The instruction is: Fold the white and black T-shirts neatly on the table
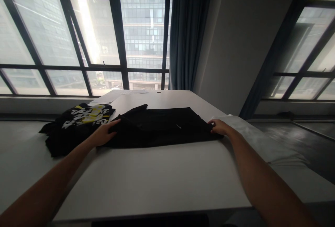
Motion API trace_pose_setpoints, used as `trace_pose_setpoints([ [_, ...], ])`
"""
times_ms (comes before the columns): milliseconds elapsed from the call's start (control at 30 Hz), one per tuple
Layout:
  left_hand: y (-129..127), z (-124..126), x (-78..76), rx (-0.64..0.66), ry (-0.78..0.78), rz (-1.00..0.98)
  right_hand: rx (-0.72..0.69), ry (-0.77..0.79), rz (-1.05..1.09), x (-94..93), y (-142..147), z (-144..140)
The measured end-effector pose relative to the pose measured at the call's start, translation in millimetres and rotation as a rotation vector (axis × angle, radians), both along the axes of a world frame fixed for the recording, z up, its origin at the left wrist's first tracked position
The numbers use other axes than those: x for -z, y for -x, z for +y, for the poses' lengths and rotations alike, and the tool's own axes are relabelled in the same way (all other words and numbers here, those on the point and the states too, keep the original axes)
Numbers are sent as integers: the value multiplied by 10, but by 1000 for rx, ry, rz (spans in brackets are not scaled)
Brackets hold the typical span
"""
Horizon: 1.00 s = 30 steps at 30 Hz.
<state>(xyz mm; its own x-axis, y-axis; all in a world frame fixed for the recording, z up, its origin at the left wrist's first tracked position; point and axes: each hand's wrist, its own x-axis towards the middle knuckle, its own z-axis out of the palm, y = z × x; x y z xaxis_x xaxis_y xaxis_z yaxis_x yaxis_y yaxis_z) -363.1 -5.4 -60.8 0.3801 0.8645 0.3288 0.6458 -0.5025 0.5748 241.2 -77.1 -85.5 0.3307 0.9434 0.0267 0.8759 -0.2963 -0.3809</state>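
A black shirt point(162, 125) lies spread sideways across the white table, partly folded over, with a small white mark right of its middle. At its left end, my left hand point(104, 132) pinches the cloth between thumb and fingers. The right end is gripped by my right hand point(219, 127), its fingers closed on the edge. A flap like a sleeve sticks out at the shirt's far left corner. Just beyond my left hand sits a heap of black clothing point(78, 125) with a white and yellow print on top.
The white table point(157, 181) runs away from me toward the windows. Papers point(112, 96) lie at its far left, near a dark round hole point(158, 92). Whitish, see-through sheeting point(256, 139) rests along the right side. A blue curtain point(187, 31) hangs beyond the far end.
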Motion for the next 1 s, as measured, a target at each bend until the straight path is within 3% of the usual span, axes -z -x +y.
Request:
trace_pose_setpoints([
  [167, 117, 126, 98, -76, 74, 71, -32, -5, 17, 34, -17, 1],
  [333, 253, 96, 13, -106, 257, 154, -51, -28, -36, 64, 8, 29],
  [433, 304, -12, -91, -51, 403, 165, -37, -20, -45, 69, 1, 47],
  [633, 417, -235, -355, 101, 530, 140, -21, -29, -12, 95, -41, 59],
  [833, 529, -307, -371, 218, 805, 300, -17, 24, -31, 111, -45, 59],
  [933, 527, -285, -363, 207, 829, 343, 2, 37, -85, 99, -51, 63],
  [1000, 484, -215, -323, 118, 723, 357, 20, 22, -152, 90, -23, 70],
])
